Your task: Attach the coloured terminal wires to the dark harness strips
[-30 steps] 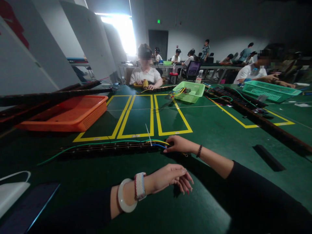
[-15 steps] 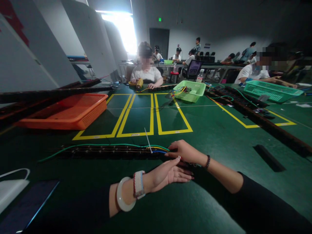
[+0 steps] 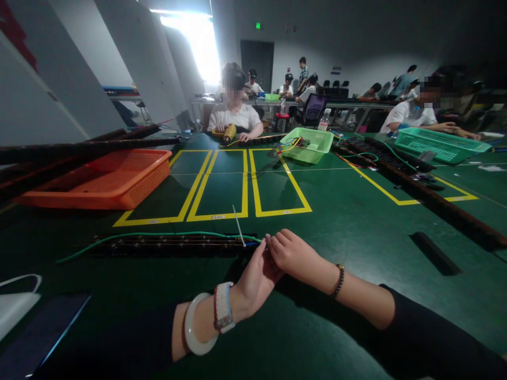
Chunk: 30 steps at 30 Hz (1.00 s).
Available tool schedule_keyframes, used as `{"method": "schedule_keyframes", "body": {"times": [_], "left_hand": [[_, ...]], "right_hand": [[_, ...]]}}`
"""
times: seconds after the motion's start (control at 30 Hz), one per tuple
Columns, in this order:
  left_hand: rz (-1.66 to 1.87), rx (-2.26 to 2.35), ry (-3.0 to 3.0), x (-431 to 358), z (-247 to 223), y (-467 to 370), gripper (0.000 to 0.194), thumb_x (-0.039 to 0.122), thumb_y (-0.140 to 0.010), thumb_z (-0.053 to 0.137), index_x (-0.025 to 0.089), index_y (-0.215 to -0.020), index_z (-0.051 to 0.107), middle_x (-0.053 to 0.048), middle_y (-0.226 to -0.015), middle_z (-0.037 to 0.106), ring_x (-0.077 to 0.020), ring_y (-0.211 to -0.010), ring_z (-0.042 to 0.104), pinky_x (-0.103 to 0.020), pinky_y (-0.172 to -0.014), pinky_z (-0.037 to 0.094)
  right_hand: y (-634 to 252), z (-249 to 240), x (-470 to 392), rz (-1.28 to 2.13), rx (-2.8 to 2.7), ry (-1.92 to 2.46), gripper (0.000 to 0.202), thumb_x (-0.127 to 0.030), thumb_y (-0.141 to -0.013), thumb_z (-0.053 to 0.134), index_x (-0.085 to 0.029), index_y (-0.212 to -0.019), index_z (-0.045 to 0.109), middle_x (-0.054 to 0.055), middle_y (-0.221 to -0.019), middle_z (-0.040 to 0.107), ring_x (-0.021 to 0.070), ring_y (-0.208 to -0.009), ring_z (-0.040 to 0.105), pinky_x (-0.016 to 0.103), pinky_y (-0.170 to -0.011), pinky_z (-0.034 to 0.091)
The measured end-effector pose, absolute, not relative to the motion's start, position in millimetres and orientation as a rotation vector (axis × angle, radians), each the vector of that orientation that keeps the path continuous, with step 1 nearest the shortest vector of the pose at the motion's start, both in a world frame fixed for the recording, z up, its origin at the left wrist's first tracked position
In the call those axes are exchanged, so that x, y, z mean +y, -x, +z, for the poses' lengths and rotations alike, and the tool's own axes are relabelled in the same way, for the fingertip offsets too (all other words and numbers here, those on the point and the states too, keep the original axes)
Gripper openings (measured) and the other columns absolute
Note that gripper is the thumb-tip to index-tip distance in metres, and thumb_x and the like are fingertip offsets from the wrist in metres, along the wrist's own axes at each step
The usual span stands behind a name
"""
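Note:
A dark slotted strip [image 3: 158, 246] lies crosswise on the green table, with a long green wire [image 3: 150, 234] running along it. A short blue wire [image 3: 252, 244] shows at its right end. A white cable tie [image 3: 238, 226] stands up, tilted, near that end. My left hand [image 3: 253, 282], with a watch and a pale bangle at the wrist, is closed at the wire ends, its thumb up against the green wire. My right hand [image 3: 295, 258] is closed at the same spot, touching the left. The fingers hide the wire tips.
An orange basket [image 3: 150, 182] stands at the left, below long dark strips. Light green [image 3: 309, 146] and teal baskets [image 3: 439, 148] stand farther back. A black piece [image 3: 434, 253] lies at the right, a phone [image 3: 47, 332] at the front left. Across the table a person holds a yellow tool [image 3: 229, 134].
My left hand has moved up from lying open below and closed at the wire ends. My right hand's fingers have curled in beside it. The view has shifted slightly.

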State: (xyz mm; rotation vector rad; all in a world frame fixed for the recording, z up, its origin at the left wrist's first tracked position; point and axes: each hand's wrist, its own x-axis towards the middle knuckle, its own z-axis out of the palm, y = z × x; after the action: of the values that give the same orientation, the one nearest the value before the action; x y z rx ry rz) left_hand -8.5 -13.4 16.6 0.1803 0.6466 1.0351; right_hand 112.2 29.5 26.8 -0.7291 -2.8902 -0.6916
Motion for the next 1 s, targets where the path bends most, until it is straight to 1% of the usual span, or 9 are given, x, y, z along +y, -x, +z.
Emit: {"method": "schedule_keyframes", "body": {"times": [0.13,0.27,0.37,0.5,0.6,0.67,0.77,0.87,1.0], "left_hand": [[1.053,0.638,-0.127,-10,13,7,0.020,0.029,-0.093,0.044,0.020,-0.098,0.060,-0.003,-0.098,0.064,-0.0133,-0.096,0.058,-0.028,-0.090,0.044],[1.049,0.680,-0.144,-9,9,7,0.019,0.031,-0.090,0.048,0.016,-0.087,0.061,-0.004,-0.087,0.064,-0.0122,-0.083,0.059,-0.026,-0.083,0.046],[1.059,0.675,-0.182,-8,7,8,0.020,0.028,-0.092,0.045,0.015,-0.089,0.060,-0.005,-0.087,0.064,-0.0128,-0.082,0.060,-0.029,-0.085,0.047],[1.042,0.625,-0.245,-9,7,10,0.021,0.026,-0.092,0.044,0.014,-0.093,0.061,-0.008,-0.096,0.065,-0.0159,-0.089,0.060,-0.034,-0.091,0.045],[1.028,0.613,-0.262,-9,6,11,0.024,0.030,-0.091,0.046,0.013,-0.094,0.063,-0.009,-0.099,0.065,-0.0158,-0.091,0.060,-0.033,-0.092,0.044],[1.023,0.620,-0.270,-9,5,11,0.026,0.034,-0.091,0.047,0.014,-0.094,0.063,-0.007,-0.098,0.066,-0.0147,-0.089,0.060,-0.030,-0.088,0.045],[1.025,0.627,-0.271,-9,5,10,0.025,0.034,-0.090,0.048,0.015,-0.097,0.063,-0.007,-0.103,0.065,-0.0152,-0.095,0.059,-0.029,-0.088,0.045],[1.034,0.623,-0.259,-9,8,9,0.025,0.034,-0.090,0.048,0.014,-0.095,0.063,-0.009,-0.107,0.064,-0.0177,-0.105,0.057,-0.031,-0.096,0.041],[1.011,0.635,-0.272,-10,10,9,0.027,0.036,-0.090,0.048,0.013,-0.091,0.063,-0.010,-0.105,0.065,-0.0198,-0.107,0.057,-0.035,-0.100,0.039]], "right_hand": [[-110,29,23,-0.670,-2.907,0.742,0.022,-0.008,-0.089,0.043,-0.004,-0.100,0.062,0.013,-0.087,0.061,0.0214,-0.078,0.052,0.035,-0.069,0.039],[-116,42,24,-0.423,-2.955,0.775,0.020,-0.015,-0.089,0.048,-0.007,-0.103,0.060,0.011,-0.088,0.061,0.0201,-0.080,0.053,0.034,-0.072,0.041],[-125,63,28,-0.222,-2.918,0.812,0.021,-0.022,-0.092,0.047,-0.011,-0.104,0.061,0.009,-0.092,0.062,0.0192,-0.085,0.055,0.033,-0.076,0.041],[-137,87,29,-0.003,-2.828,1.010,0.018,-0.029,-0.090,0.054,-0.015,-0.089,0.065,0.006,-0.083,0.064,0.0172,-0.080,0.058,0.030,-0.071,0.041],[-139,89,25,0.004,-2.859,1.089,0.019,-0.034,-0.085,0.062,-0.016,-0.081,0.064,0.005,-0.078,0.064,0.0171,-0.072,0.059,0.029,-0.065,0.041],[-136,81,22,-0.044,-2.904,1.096,0.022,-0.037,-0.081,0.066,-0.015,-0.081,0.064,0.006,-0.077,0.064,0.0187,-0.071,0.060,0.029,-0.063,0.041],[-130,63,17,-0.153,-2.942,1.099,0.014,-0.025,-0.080,0.066,-0.014,-0.088,0.063,0.007,-0.082,0.066,0.0207,-0.074,0.061,0.030,-0.064,0.043],[-125,50,15,-0.226,-2.946,1.149,0.014,-0.010,-0.078,0.060,-0.013,-0.091,0.060,0.008,-0.083,0.065,0.0201,-0.072,0.062,0.030,-0.062,0.043],[-124,51,11,-0.244,-2.933,1.220,0.013,-0.007,-0.076,0.058,-0.013,-0.088,0.057,0.007,-0.077,0.064,0.0185,-0.065,0.061,0.027,-0.055,0.040]]}}
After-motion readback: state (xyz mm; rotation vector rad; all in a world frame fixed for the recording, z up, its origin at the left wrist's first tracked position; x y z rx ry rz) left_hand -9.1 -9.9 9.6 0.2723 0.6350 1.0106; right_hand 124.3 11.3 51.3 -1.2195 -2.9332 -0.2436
